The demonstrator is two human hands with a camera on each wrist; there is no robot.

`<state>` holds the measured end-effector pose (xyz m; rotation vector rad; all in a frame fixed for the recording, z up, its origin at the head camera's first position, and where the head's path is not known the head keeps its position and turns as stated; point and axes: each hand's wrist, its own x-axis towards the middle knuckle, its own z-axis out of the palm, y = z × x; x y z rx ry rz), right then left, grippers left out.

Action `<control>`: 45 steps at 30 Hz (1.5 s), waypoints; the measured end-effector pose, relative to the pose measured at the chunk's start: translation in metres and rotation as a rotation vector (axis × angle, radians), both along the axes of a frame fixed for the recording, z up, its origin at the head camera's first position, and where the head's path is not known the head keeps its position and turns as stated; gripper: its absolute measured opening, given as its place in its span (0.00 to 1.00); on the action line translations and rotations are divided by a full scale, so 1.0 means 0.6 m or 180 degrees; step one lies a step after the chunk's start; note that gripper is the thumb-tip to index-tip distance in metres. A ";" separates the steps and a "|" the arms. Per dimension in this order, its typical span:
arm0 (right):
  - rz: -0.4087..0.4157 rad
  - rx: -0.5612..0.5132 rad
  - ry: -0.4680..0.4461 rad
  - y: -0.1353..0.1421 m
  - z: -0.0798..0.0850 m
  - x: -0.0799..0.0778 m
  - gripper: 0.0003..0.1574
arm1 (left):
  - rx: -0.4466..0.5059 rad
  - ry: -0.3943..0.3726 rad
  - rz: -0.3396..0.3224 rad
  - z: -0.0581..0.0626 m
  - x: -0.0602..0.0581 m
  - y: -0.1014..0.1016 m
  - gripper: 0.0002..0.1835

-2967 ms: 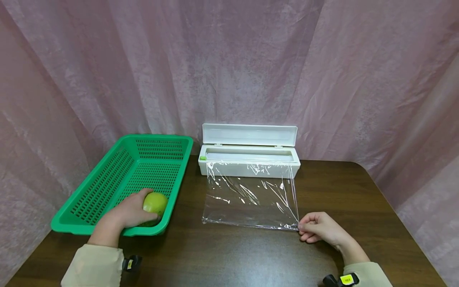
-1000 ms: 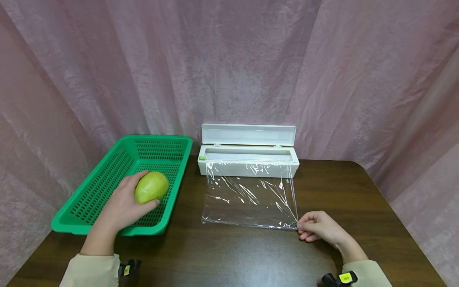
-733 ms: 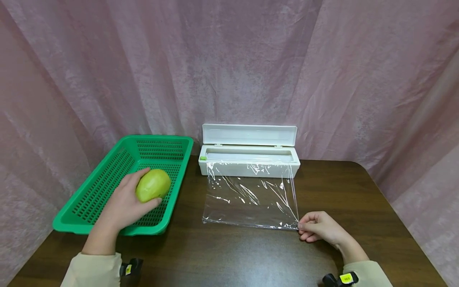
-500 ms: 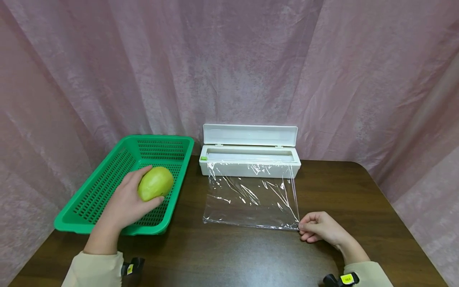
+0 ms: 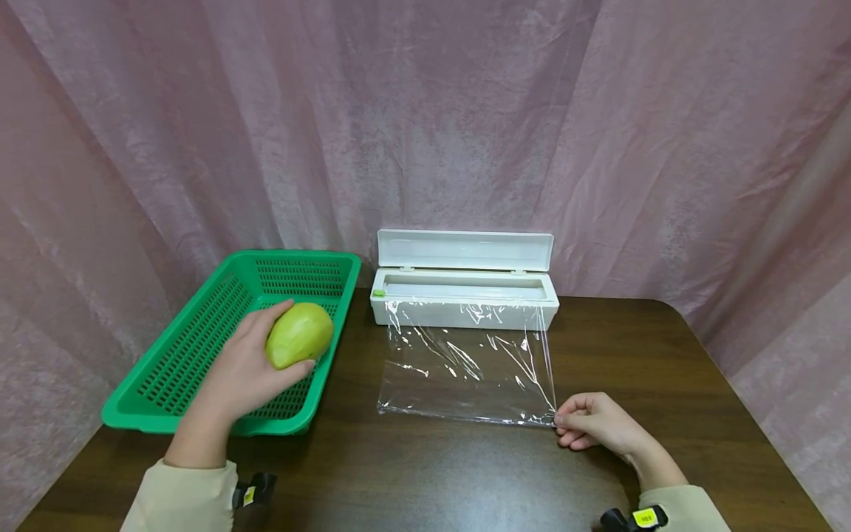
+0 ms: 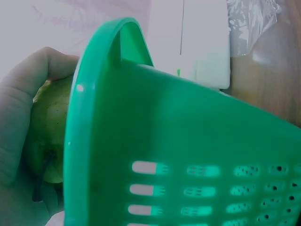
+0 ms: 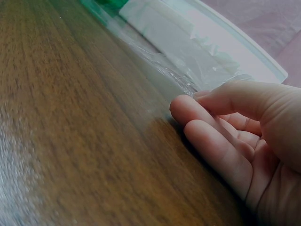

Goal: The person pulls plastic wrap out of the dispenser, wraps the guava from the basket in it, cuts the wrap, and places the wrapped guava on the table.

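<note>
My left hand grips a yellow-green pear over the near right part of a green plastic basket. In the left wrist view, the pear shows its dark stem and speckled skin, and the basket wall covers part of it. My right hand pinches the near right corner of a sheet of clear plastic wrap. That sheet runs back to a white wrap dispenser whose lid stands up. In the right wrist view, thumb and forefinger of the hand meet at the wrap's edge.
A dark wooden table carries everything. Behind it hangs a pink curtain, close to the dispenser and the basket's far end. A small green tab sits on the dispenser's left end.
My left hand has lifted the pear from low in the basket's near right corner, then shifted it slightly right and farther back. The right hand and the wrap have stayed in place.
</note>
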<state>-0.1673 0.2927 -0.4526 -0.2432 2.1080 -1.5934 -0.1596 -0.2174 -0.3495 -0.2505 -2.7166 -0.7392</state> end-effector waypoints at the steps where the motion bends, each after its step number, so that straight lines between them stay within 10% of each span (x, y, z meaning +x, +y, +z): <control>1: 0.0000 -0.0004 -0.0003 0.000 0.000 0.000 0.22 | 0.0009 0.0023 -0.0012 0.000 -0.001 0.002 0.47; 45: -0.0015 0.0000 -0.0021 0.003 -0.006 -0.004 0.15 | 0.0160 0.0101 -0.0465 -0.008 -0.025 0.094 0.45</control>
